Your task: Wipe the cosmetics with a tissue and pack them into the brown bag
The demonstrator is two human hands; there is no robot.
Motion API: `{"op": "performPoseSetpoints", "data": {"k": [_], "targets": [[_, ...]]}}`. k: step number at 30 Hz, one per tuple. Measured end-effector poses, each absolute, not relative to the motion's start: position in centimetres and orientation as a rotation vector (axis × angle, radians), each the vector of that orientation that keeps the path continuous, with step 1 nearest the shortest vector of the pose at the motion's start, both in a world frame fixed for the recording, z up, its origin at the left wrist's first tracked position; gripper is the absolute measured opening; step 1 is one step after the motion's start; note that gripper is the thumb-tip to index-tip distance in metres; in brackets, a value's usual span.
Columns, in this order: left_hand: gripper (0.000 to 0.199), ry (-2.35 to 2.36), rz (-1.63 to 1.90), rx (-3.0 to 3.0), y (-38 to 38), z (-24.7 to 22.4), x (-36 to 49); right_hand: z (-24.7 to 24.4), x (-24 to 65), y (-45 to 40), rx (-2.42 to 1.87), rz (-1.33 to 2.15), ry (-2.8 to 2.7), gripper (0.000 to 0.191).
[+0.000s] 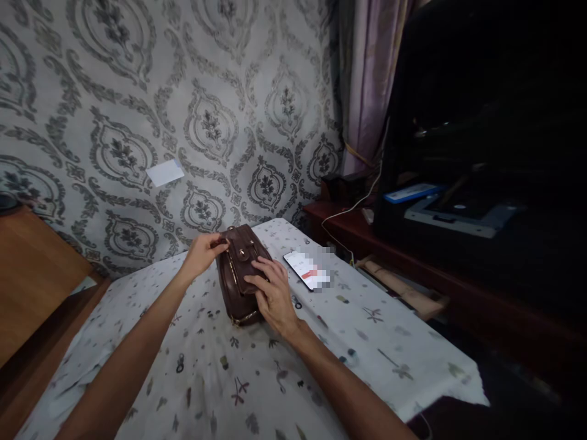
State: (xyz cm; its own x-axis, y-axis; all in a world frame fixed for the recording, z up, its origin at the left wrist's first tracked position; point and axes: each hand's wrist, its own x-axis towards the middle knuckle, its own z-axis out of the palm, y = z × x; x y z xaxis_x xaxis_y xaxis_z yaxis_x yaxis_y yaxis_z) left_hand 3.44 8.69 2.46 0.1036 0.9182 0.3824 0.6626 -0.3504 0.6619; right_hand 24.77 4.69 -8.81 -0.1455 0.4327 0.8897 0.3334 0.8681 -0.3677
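Observation:
A dark brown leather handbag [236, 288] with gold-coloured zippers lies on the patterned cloth in front of me. At its upper left edge, my left hand [204, 253] is closed in a pinch at the end of the open-looking front zipper, though the pull itself is mostly covered by the fingertips. My right hand [275, 296] rests on the bag's right side, fingers spread across the front flap and the thumb near the lower edge. Just right of that hand, a phone [300, 272] lies face up with its screen lit.
White printed cloth [257, 379] covers the surface under the bag. Patterned wallpaper with a pale card-like patch [165, 173] rises behind. A wooden panel [36, 275] stands left. To the right are a dark red ledge [394, 250], a white cable [343, 212] and a large black screen [481, 110].

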Motion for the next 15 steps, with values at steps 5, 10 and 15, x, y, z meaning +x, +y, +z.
{"op": "performPoseSetpoints", "data": {"k": [5,10,15], "targets": [[0.021,1.532,1.020,2.083,7.7,2.8,3.9,-8.9,24.8,4.7,-0.586,0.124,-1.752,0.049],[0.024,1.497,0.925,2.125,7.0,3.6,4.9,-8.9,24.6,4.6,-0.582,0.132,-1.732,0.048],[0.033,1.518,0.972,2.204,7.7,4.5,7.5,-8.7,24.5,4.0,-0.601,0.132,-1.715,0.045]]}}
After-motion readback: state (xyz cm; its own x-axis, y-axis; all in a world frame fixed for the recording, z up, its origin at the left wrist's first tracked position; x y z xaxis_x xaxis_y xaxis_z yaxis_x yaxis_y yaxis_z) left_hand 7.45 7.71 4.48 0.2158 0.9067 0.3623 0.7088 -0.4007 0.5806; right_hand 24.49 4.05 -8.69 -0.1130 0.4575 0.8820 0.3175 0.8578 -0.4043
